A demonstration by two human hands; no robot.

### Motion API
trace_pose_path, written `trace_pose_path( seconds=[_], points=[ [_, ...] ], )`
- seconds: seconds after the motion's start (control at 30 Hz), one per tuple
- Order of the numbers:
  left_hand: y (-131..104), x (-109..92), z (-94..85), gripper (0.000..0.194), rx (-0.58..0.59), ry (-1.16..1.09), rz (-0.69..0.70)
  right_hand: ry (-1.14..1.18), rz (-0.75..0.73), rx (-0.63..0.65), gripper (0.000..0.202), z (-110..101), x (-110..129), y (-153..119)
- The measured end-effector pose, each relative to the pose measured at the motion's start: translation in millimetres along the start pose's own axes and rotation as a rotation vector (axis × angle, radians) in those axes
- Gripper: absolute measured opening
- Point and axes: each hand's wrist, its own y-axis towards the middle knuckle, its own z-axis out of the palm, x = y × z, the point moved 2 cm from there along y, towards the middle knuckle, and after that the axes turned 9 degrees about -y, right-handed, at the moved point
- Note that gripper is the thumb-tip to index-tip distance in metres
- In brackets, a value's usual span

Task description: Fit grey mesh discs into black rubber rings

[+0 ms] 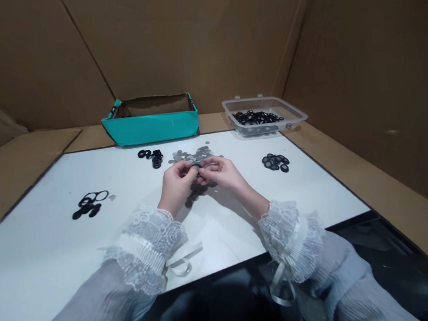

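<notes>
Over the middle of the white board, my left hand [174,185] and my right hand [227,175] meet, thumbs and fingers closed on a small black ring [196,165]. The fingers cover most of it, so I cannot tell whether a disc sits inside. Just beyond the fingertips is a scatter of thin grey discs [198,153]. Darker discs [192,198] lie on the near side, partly beneath my hands. A cluster of black rings [156,159] rests to the left of the grey discs.
Toward the right lies a pile of black rings with grey centres [276,162]. Thin and thick black pieces [87,204] lie at the left. Behind the white board [133,183] stand a turquoise box [154,128] and a clear plastic tub [293,115] of black rings. Cardboard walls [203,45] surround the area.
</notes>
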Motion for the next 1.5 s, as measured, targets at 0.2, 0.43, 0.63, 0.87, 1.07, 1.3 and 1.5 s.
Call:
trace_pose_path(
  seconds=[0.2,0.43,0.63,0.87,1.07,1.3,1.5],
  points=[
    [-2.0,2.6,0.3,0.017,-0.043,0.041,0.100,0.047,0.032,-0.047,0.024,3.6,-0.6,0.9],
    [-1.7,2.5,-0.1,0.011,0.002,0.155,0.135,-0.065,-0.210,-0.167,0.012,4.0,-0.9,-0.8],
    [-0.7,-1.2,-0.7,0.011,0.109,0.137,-0.014,-0.141,-0.282,-0.150,0.008,3.8,-3.0,-2.1],
    [-2.5,0.4,2.2,0.011,0.040,0.069,-0.060,-0.173,-0.329,-0.161,0.007,5.0,-1.7,-1.1],
    [-4.3,0.1,1.3,0.009,0.024,0.346,0.145,-0.109,-0.085,-0.068,0.008,2.9,-3.5,4.5],
    [-4.3,2.3,1.6,0.010,0.013,0.234,0.114,-0.029,-0.079,-0.122,0.010,3.9,-0.9,1.0],
    [-5.1,-5.4,2.2,0.008,0.019,0.320,0.154,-0.094,-0.201,-0.193,0.010,1.1,0.7,0.6]
  ],
)
